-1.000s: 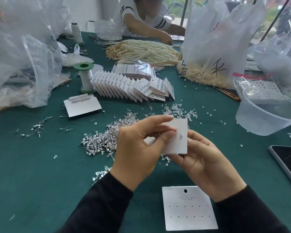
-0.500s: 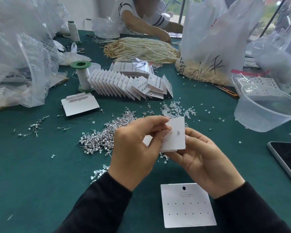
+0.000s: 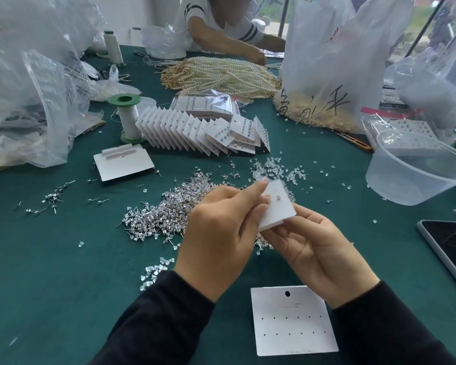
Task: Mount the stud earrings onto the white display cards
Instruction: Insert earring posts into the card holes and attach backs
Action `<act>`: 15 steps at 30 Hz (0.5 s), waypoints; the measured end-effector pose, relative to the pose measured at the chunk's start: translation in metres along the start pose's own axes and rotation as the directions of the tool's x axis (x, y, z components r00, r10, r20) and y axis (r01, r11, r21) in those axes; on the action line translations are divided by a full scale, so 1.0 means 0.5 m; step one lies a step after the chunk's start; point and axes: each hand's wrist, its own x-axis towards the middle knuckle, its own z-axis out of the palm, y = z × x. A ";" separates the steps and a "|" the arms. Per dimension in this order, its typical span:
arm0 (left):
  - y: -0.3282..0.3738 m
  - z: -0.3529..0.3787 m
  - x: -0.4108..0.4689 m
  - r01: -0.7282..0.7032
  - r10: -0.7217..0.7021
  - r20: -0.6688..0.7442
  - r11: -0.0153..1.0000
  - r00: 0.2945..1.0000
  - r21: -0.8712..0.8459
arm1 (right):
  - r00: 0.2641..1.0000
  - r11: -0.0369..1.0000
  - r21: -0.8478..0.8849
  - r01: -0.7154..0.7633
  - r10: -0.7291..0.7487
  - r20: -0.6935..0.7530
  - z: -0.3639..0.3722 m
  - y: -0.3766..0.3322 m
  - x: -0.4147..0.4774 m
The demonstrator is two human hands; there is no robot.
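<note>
Over green cloth (image 3: 50, 259), centre: white card (image 3: 277, 210), pinched at its upper left edge by fingertips of left hand (image 3: 221, 233), cradled from beneath by curled fingers of right hand (image 3: 316, 248). Turned clockwise against a second before, when held square-on; left thumb drawn back from stud (image 3: 277, 197), now bared near card's top. Judged: one stud seated, other holes yet to fill. Matt, stiff, square-cut stock.

Behind hands: heap of loose studs (image 3: 166, 214), bright metal, thin pins, small faceted heads. Beside heap: clear backs (image 3: 274, 169), tiny, translucent.

Nearest edge: blank card (image 3: 290, 320), flat, two rows of punched holes.

Farther back: filled cards (image 3: 195, 133), fanned in a leaning row.
</note>
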 end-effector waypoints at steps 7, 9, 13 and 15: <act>0.013 0.007 -0.006 -0.065 0.065 0.131 0.998 0.989 -0.009 | 0.998 1.000 0.013 0.025 -0.024 -0.066 0.001 0.003 0.003; 0.013 0.010 -0.008 -0.026 0.030 0.120 0.999 0.992 -0.035 | 0.999 0.998 -0.043 0.041 -0.043 -0.032 0.002 0.002 0.001; 0.012 0.012 -0.008 -0.008 0.018 0.127 0.997 0.992 -0.079 | 0.998 0.981 -0.190 0.051 -0.055 -0.019 0.001 0.005 -0.001; 0.010 0.011 -0.007 0.005 0.010 0.133 0.994 0.991 -0.110 | 0.997 0.979 -0.191 0.068 -0.074 -0.026 0.000 0.004 -0.002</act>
